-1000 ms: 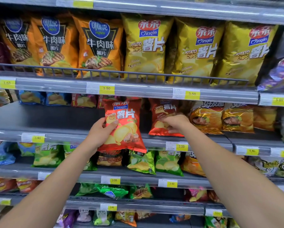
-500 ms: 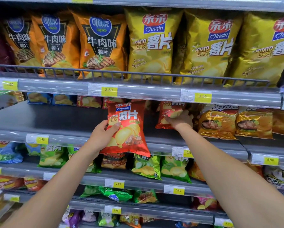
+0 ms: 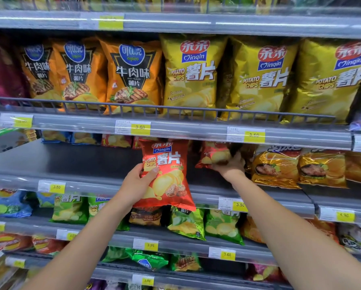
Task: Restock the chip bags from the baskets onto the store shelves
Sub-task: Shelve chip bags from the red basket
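Lining grey shelf (image 3: 75, 164), chip bags (image 3: 196, 76)

Glossy crinkled foil on the red chip bag (image 3: 165, 174) at centre frame; smooth, matt grey shelf (image 3: 71, 162) beside it, centre left.

Grey shelves (image 3: 71, 164) in tiers. Upper tier: orange bags (image 3: 131, 76) left, yellow bags (image 3: 259, 78) right, upright behind a wire rail (image 3: 175, 111). Middle tier: bare at left, gold bags (image 3: 275, 168) right. Lower tier: green bags (image 3: 186, 225).
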`<action>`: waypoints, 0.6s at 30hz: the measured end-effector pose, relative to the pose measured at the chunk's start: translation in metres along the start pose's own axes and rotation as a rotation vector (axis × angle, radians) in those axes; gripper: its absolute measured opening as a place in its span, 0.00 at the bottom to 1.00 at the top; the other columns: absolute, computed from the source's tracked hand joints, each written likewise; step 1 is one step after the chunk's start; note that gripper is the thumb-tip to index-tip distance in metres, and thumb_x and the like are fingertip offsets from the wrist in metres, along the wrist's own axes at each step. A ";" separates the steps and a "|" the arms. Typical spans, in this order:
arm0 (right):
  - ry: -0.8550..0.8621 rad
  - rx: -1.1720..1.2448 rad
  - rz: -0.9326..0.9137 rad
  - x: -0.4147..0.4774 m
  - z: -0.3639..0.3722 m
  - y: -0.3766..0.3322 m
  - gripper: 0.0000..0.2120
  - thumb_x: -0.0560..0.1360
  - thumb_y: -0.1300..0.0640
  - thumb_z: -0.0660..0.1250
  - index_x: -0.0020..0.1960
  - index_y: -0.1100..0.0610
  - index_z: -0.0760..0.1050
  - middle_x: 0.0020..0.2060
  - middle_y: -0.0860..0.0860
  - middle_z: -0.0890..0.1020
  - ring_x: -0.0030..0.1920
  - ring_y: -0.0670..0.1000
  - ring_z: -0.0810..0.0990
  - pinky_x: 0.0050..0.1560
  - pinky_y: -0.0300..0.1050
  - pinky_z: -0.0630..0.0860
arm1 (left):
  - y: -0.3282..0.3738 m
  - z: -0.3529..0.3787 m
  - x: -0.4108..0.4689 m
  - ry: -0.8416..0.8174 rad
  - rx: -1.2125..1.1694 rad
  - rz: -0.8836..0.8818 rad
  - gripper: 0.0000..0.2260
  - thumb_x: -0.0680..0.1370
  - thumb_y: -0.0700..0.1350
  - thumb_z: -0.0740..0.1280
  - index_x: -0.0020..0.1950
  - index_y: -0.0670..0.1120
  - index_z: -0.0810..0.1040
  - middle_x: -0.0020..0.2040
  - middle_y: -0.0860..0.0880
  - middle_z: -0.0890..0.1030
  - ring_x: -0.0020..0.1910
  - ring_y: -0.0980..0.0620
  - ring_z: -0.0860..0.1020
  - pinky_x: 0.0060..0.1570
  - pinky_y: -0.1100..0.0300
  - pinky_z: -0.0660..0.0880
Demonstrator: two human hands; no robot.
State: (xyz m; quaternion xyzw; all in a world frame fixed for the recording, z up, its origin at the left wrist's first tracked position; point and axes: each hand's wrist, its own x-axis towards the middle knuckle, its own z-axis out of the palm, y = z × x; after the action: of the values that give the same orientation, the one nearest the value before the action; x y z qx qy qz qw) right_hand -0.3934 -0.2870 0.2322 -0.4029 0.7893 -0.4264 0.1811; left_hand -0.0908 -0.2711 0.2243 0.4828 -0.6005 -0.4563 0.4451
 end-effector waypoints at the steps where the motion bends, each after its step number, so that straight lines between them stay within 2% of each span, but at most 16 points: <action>1: 0.002 -0.008 -0.003 -0.005 -0.007 0.000 0.58 0.69 0.45 0.81 0.83 0.58 0.46 0.80 0.61 0.55 0.80 0.62 0.58 0.73 0.56 0.66 | 0.001 0.003 0.000 -0.005 0.008 0.006 0.13 0.82 0.57 0.68 0.64 0.54 0.77 0.55 0.52 0.85 0.48 0.52 0.87 0.45 0.55 0.84; 3: -0.020 -0.004 -0.092 -0.019 -0.021 0.000 0.49 0.71 0.46 0.79 0.81 0.60 0.56 0.77 0.60 0.64 0.77 0.62 0.63 0.70 0.51 0.67 | 0.003 0.011 -0.001 -0.017 0.015 0.020 0.14 0.82 0.57 0.69 0.64 0.53 0.77 0.55 0.52 0.85 0.50 0.51 0.86 0.51 0.50 0.85; 6: -0.052 -0.016 -0.240 -0.041 -0.041 0.002 0.28 0.76 0.52 0.75 0.72 0.61 0.72 0.67 0.58 0.78 0.69 0.59 0.74 0.62 0.44 0.70 | 0.008 0.027 -0.001 -0.054 0.028 0.048 0.11 0.81 0.58 0.69 0.61 0.55 0.78 0.54 0.52 0.85 0.50 0.50 0.86 0.56 0.46 0.83; 8: -0.071 -0.004 -0.275 -0.052 -0.048 0.007 0.22 0.76 0.48 0.75 0.65 0.59 0.78 0.59 0.53 0.83 0.63 0.56 0.80 0.59 0.45 0.74 | 0.012 0.040 -0.001 -0.082 0.026 0.069 0.11 0.81 0.59 0.69 0.60 0.56 0.79 0.53 0.53 0.86 0.51 0.50 0.86 0.57 0.44 0.83; 11: -0.187 0.058 -0.293 -0.069 -0.057 0.018 0.23 0.75 0.37 0.71 0.62 0.51 0.79 0.55 0.45 0.84 0.57 0.49 0.82 0.62 0.54 0.79 | 0.017 0.060 -0.003 -0.112 0.022 0.092 0.13 0.81 0.60 0.68 0.61 0.55 0.79 0.53 0.54 0.86 0.50 0.51 0.86 0.57 0.45 0.83; 13: -0.279 0.084 -0.304 -0.087 -0.064 0.023 0.32 0.72 0.30 0.68 0.67 0.51 0.77 0.57 0.45 0.83 0.55 0.47 0.83 0.57 0.51 0.82 | 0.020 0.073 -0.006 -0.123 0.032 0.106 0.14 0.81 0.60 0.68 0.62 0.54 0.79 0.53 0.54 0.85 0.50 0.51 0.85 0.57 0.46 0.83; 15: -0.331 0.046 -0.300 -0.099 -0.069 0.027 0.40 0.70 0.29 0.68 0.74 0.51 0.72 0.57 0.46 0.82 0.55 0.46 0.82 0.52 0.44 0.80 | 0.021 0.085 -0.007 -0.134 0.018 0.104 0.13 0.81 0.60 0.69 0.61 0.54 0.79 0.52 0.53 0.86 0.50 0.51 0.85 0.57 0.45 0.83; 18: -0.365 -0.010 -0.272 -0.105 -0.074 0.037 0.42 0.71 0.33 0.72 0.79 0.51 0.65 0.54 0.47 0.83 0.55 0.45 0.82 0.52 0.42 0.77 | 0.023 0.097 -0.007 -0.163 -0.055 0.060 0.13 0.81 0.58 0.70 0.60 0.52 0.80 0.53 0.51 0.86 0.50 0.50 0.86 0.56 0.44 0.83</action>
State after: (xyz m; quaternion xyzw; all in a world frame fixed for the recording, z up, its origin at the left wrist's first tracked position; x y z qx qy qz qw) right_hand -0.3939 -0.1537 0.2382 -0.5773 0.6838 -0.3628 0.2597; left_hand -0.1888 -0.2499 0.2278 0.4135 -0.6364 -0.4968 0.4211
